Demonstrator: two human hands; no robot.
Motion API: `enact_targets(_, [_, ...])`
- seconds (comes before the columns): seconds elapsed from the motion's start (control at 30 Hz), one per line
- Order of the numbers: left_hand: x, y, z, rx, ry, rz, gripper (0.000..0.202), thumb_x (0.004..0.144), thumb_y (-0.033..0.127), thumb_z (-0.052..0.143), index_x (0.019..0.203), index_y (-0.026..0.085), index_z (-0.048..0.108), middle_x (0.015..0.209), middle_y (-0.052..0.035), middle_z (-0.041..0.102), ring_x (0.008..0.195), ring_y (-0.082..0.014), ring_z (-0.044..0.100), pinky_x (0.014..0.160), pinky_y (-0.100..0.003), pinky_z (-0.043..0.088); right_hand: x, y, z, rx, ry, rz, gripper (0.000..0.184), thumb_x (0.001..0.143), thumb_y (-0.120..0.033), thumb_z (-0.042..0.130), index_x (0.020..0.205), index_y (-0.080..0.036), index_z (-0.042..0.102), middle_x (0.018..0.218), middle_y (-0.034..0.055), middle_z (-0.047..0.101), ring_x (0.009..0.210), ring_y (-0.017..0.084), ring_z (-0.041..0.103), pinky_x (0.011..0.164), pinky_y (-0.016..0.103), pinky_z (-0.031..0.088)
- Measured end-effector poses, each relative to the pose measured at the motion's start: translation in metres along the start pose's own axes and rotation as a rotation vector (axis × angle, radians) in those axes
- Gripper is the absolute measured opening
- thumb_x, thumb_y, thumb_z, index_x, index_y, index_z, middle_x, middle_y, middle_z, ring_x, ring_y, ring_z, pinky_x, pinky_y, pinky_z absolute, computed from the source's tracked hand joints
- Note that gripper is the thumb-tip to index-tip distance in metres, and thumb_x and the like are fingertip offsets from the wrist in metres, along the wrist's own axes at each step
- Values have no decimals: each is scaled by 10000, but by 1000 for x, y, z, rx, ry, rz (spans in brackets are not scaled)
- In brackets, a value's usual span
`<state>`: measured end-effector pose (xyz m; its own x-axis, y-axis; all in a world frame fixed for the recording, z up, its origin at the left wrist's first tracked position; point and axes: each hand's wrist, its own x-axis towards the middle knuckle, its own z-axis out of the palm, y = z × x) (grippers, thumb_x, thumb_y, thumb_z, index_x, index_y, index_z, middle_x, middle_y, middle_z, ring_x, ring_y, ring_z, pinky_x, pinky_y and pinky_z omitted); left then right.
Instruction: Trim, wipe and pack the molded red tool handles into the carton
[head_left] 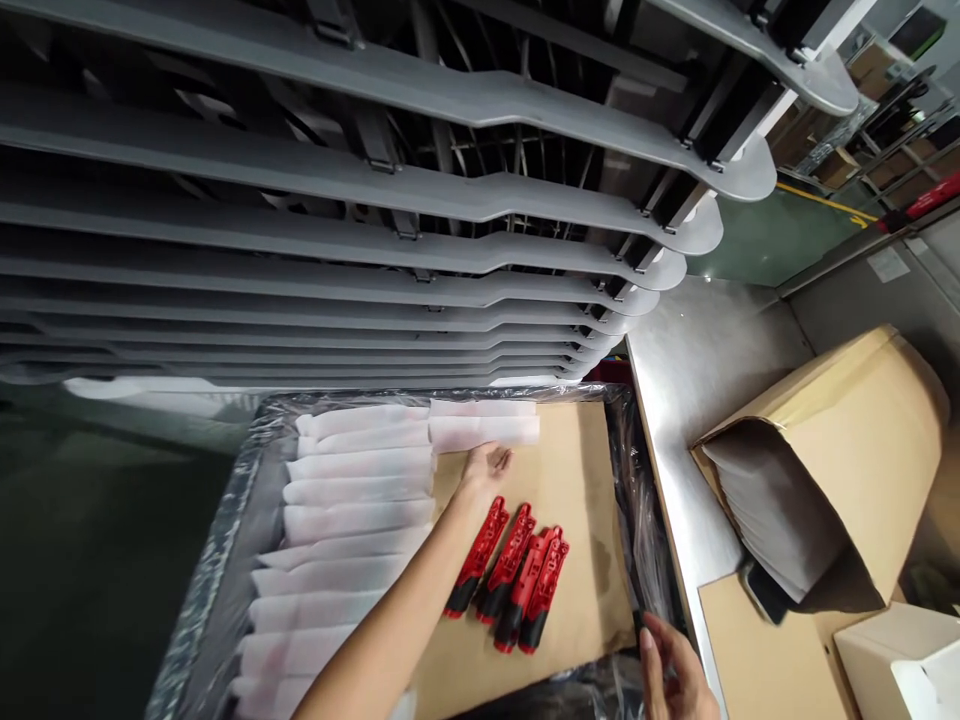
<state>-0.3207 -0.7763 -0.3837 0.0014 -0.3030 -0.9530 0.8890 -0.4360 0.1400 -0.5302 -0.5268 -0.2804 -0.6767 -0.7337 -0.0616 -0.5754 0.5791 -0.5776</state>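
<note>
My left hand (486, 467) lies open on a brown cardboard sheet (577, 480), its fingertips just below a white paper-wrapped piece (484, 430). Several red-and-black plastic moulded parts (517, 580) lie side by side on the cardboard, close to my left forearm. Rows of white paper-wrapped pieces (352, 510) fill the left side of the bin. At the lower right, my right hand (670, 670) hangs with its fingers apart beside the clear plastic liner (645, 530), holding nothing that I can see.
A grey metal rack with long stacked arms (337, 170) hangs overhead and limits room above the bin. To the right are a steel table edge (675, 400), an open cardboard box with grey sheets (825, 460), a black flat object (763, 592) and a white box (900, 660).
</note>
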Motion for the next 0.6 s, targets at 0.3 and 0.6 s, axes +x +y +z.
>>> enact_targets(0.3, [-17,0,3,-33,19,-64,220,966,292,547,1115,137,589,994,-43,629,761,-124,614,625,-253,538,109,-49,-29,-124,219,-89,560,893,-607,439,1066,-141,694,897,107,713,677,223,631,634,350,527])
enact_targets(0.6, [-60,-45,-2,47,-108,-152,196,929,87,478,755,141,547,777,-22,608,701,-119,624,646,-236,539,215,-80,-34,-597,305,-139,282,835,-345,585,1049,-269,752,839,118,655,733,264,582,625,370,390])
